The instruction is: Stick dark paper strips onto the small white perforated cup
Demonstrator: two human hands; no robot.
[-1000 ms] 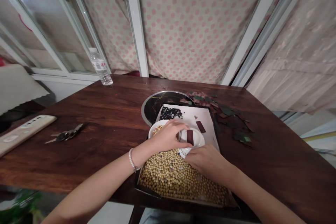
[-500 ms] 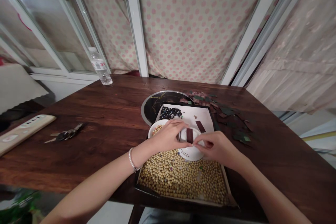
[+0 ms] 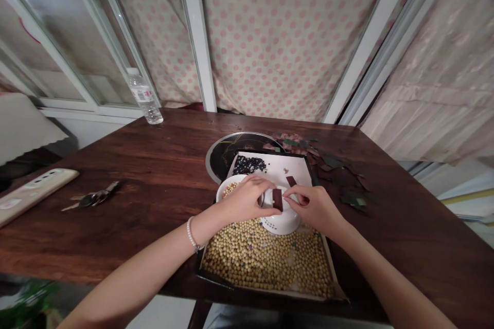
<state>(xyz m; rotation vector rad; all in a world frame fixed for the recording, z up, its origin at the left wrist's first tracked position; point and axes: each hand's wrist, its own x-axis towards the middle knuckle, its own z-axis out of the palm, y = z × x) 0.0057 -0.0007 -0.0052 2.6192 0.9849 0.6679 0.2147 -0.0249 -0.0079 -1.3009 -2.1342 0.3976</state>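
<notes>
A black tray [image 3: 204, 273] on the wooden table holds a heap of yellow soybeans [image 3: 262, 262] and, at its far end, a small pile of black beans [image 3: 250, 165]. My left hand [image 3: 247, 200] is closed on the rim of a white perforated bowl [image 3: 281, 221] tilted over the soybeans. A dark brown strip [image 3: 277, 199] lies across the bowl. My right hand [image 3: 312, 206] pinches at the bowl's rim beside that strip; what its fingertips hold is too small to make out. A second white bowl [image 3: 227, 191] with soybeans sits behind my left hand.
A round black plate [image 3: 222, 151] lies behind the tray. Torn green and brown scraps [image 3: 343, 185] lie at the right. Keys [image 3: 92, 199], a long beige device [image 3: 34, 193] and a water bottle [image 3: 144, 97] stand to the left. Dotted curtains hang behind the table.
My right hand rose from the soybeans near the tray's front to the bowl's rim, then shifted left towards the brown strip. My left hand stayed on the bowl.
</notes>
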